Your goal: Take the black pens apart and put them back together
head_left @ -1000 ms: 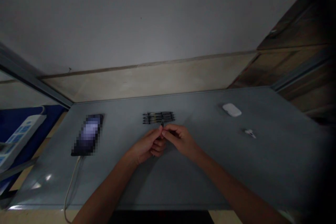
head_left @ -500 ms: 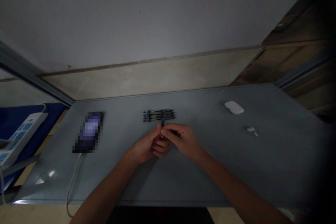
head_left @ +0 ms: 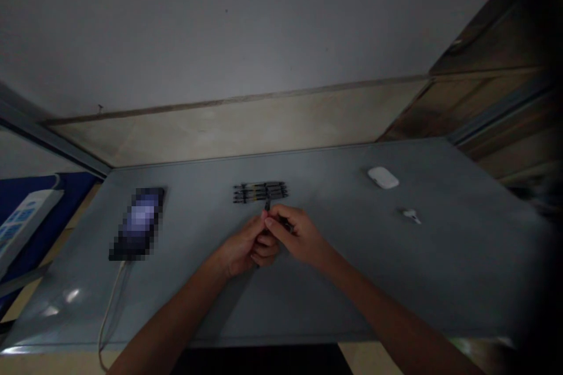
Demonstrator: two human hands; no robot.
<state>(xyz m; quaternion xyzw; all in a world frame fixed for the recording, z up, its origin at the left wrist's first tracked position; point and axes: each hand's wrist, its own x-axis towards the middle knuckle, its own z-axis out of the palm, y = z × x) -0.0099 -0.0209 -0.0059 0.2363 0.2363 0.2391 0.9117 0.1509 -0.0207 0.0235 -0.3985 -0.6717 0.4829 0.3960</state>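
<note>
Both hands meet over the middle of the grey table, around a dark pen (head_left: 267,205). My left hand (head_left: 250,247) is wrapped about its barrel, whose lower end shows beneath the fingers. At the upper part of the pen, my right hand (head_left: 297,233) pinches with thumb and forefinger; the fingertips hide much of it. Just beyond the hands lies a row of several dark pens (head_left: 259,192), side by side and pointing left to right on the table.
To the left lies a phone (head_left: 139,222) with a white cable (head_left: 109,304) running off the front edge. A white earbud case (head_left: 383,177) and an earbud (head_left: 411,215) rest on the right. Beyond the table's left side is a white power strip (head_left: 26,222). A wall stands behind.
The whole view has shifted slightly, so things appear a little farther left. Both hands keep their hold on the pen, with hardly any visible change in grip.
</note>
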